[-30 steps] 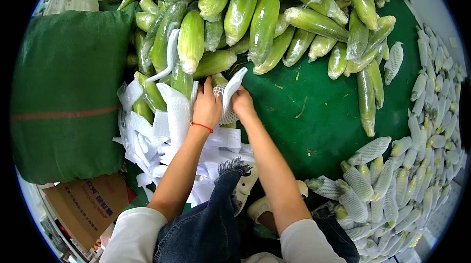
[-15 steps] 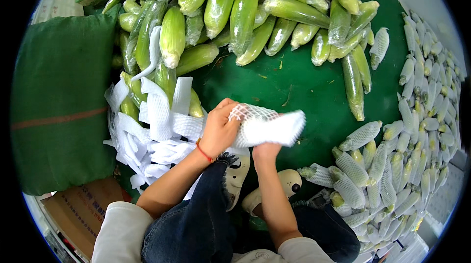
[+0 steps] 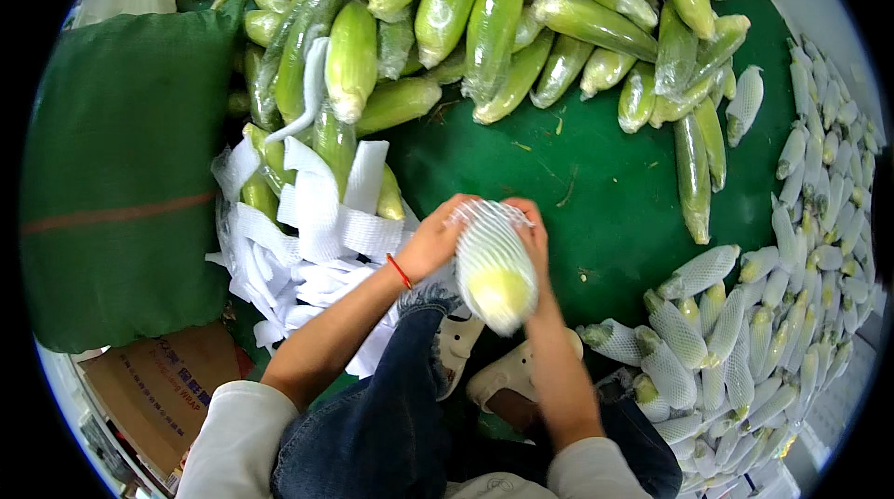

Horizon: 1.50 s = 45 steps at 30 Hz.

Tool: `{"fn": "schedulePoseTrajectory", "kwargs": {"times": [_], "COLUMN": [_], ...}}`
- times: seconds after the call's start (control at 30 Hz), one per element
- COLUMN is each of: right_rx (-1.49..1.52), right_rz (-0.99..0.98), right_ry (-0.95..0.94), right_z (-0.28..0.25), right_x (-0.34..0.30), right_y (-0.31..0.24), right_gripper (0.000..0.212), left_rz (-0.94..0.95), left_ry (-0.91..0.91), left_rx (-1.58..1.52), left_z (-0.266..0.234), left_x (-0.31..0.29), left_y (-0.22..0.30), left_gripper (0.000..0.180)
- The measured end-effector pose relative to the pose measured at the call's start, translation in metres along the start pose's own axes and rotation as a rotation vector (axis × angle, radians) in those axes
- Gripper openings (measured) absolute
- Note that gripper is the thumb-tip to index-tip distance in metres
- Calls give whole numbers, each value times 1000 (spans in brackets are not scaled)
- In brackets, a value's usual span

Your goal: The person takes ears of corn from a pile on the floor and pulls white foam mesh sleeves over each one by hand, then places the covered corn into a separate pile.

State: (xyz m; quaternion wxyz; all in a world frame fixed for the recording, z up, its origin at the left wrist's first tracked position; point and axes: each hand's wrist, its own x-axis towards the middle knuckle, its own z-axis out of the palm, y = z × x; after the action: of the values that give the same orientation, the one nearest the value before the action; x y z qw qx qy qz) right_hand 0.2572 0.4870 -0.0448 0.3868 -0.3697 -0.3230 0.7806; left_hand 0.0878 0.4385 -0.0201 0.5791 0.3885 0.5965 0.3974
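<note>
An ear of corn (image 3: 498, 294) hangs pale end down between my hands, its body inside a white foam net sleeve (image 3: 486, 236). My left hand (image 3: 438, 240), with a red cord at the wrist, is closed on the sleeve's upper edge at the left. On the opposite side, the fingers of my right hand (image 3: 533, 236) grip the same sleeve by its upper rim. Beside my left forearm lies a heap of flat white foam sleeves (image 3: 326, 238), partly over several unsleeved ears.
Film-wrapped green corn (image 3: 494, 24) is piled at the back of the green floor (image 3: 596, 192). Many net-sleeved ears (image 3: 736, 350) fill the right side. A stuffed green sack (image 3: 121, 182) stands at left, above a cardboard box (image 3: 158, 378). My shoes (image 3: 507, 373) are below the hands.
The loose white sleeve that stuck out to the right is now stretched around the corn. The corn has swung to point downward, and my right hand has moved up to the sleeve's rim.
</note>
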Motion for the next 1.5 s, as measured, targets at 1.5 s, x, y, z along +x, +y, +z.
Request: {"fn": "schedulePoseTrajectory", "kwargs": {"times": [1.5], "right_rx": [-715], "right_rz": [-212], "right_ry": [-210], "right_z": [144], "right_x": [116], "right_y": [-40], "right_gripper": [44], "left_rz": [50], "left_ry": [579], "left_rx": [90], "left_z": [-160], "left_x": [15], "left_y": [97], "left_gripper": [34]}}
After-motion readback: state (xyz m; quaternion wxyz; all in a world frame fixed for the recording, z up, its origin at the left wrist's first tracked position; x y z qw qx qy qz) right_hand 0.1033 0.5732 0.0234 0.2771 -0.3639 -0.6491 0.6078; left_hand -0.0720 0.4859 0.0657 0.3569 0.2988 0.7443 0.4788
